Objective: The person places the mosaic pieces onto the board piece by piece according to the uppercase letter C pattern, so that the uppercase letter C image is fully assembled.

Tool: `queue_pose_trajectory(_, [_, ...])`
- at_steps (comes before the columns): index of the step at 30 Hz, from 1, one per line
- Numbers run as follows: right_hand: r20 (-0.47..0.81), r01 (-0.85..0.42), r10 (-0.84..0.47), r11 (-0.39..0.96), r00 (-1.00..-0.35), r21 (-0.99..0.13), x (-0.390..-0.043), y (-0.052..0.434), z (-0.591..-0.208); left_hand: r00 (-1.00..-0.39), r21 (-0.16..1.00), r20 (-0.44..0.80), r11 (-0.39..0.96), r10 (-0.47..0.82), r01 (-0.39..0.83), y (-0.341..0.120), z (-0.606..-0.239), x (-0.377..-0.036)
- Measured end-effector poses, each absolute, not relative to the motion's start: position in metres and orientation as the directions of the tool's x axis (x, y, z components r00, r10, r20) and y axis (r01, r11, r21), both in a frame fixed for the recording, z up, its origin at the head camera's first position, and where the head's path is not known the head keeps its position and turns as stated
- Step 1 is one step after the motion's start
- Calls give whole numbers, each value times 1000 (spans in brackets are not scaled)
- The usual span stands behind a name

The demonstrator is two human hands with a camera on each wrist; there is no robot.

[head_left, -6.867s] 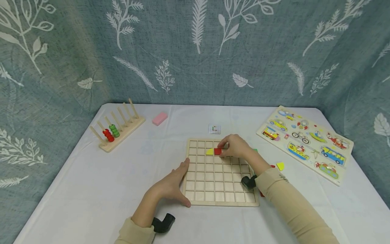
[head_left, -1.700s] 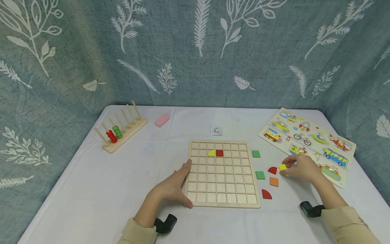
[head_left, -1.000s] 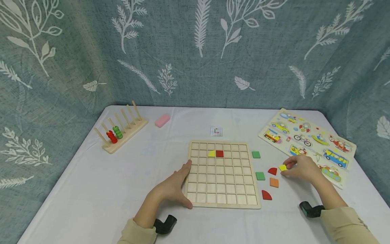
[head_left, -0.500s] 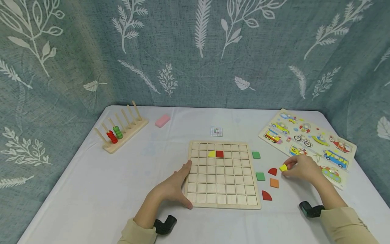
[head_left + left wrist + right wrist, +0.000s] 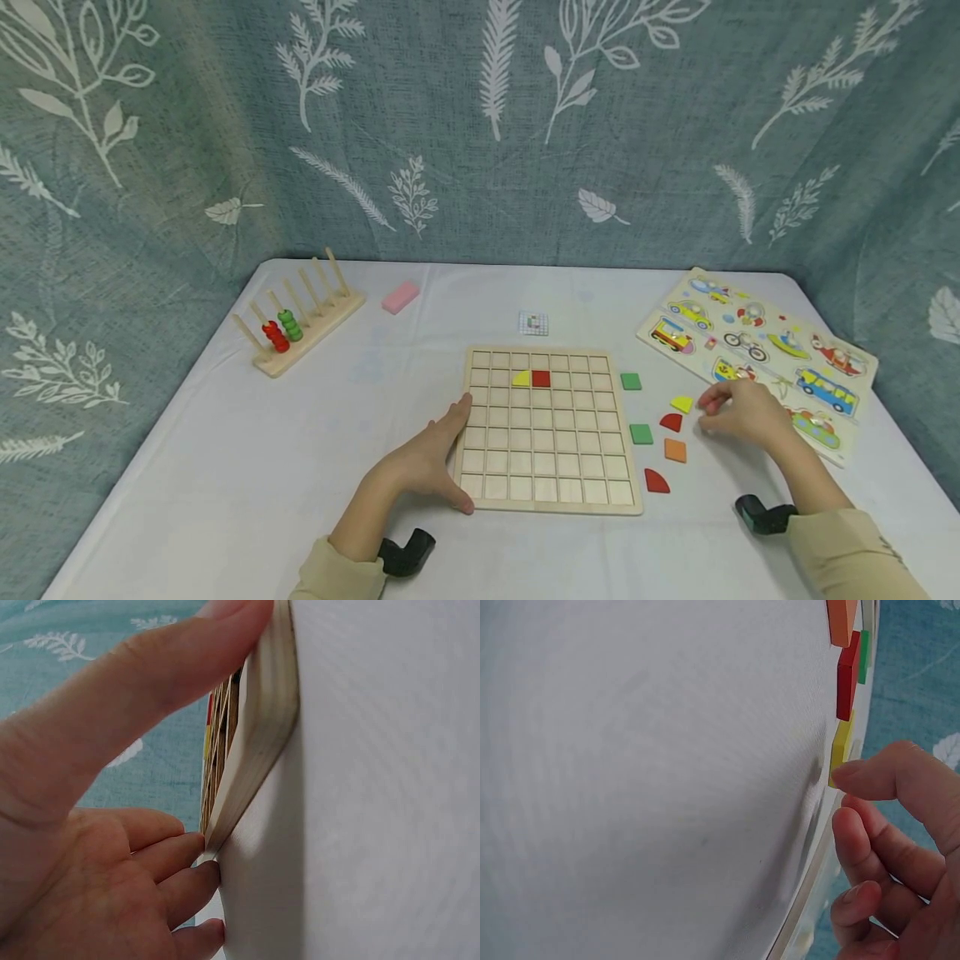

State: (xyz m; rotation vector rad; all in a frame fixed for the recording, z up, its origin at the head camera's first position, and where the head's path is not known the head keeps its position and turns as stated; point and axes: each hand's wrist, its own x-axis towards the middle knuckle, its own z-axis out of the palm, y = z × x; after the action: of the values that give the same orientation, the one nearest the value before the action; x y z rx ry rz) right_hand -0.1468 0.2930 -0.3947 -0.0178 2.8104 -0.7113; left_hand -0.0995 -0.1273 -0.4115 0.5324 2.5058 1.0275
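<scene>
**Loose yellow piece just left of the right hand**

The yellow piece is seen lying flat on the white-covered table, between the right hand and the gridded board, and much nearer the hand. No marked long axis is shown by it. It is set just off the fingertips, to their left and slightly farther from the person, so any reach to it is judged to be short and leftward.

The right hand is loosely curled, with nothing held. Contact cannot be settled from the right wrist view, where the piece is overlapped by a fingertip; in the head view a narrow gap is shown.

Just nearer the person, a red quarter piece is found, then an orange square and another red quarter. Two green squares are spaced along the board's right side.

On the board, a yellow quarter and a red square are seated in adjoining cells of the second row from the far edge. The board's left edge is touched by the left hand, its thumb and fingers spread; the loose yellow piece is well apart from it, across the board.
</scene>
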Motion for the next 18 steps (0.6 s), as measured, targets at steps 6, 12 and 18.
queue_pose_trajectory(6, [-216, 55, -55, 881, -975, -471, -147, 290, -394, -859, 721, -199, 664, 471, 197, -128, -413, -100])
queue_pose_trajectory(12, [-178, 27, -63, 884, -982, -467, -150, 287, -395, -861, 726, -199, 661, 468, 192, -128, -413, -100])
queue_pose_trajectory(18, [-167, 12, -76, 882, -983, -470, -152, 283, -396, -858, 722, -199, 662, 474, 199, -129, -413, -100])
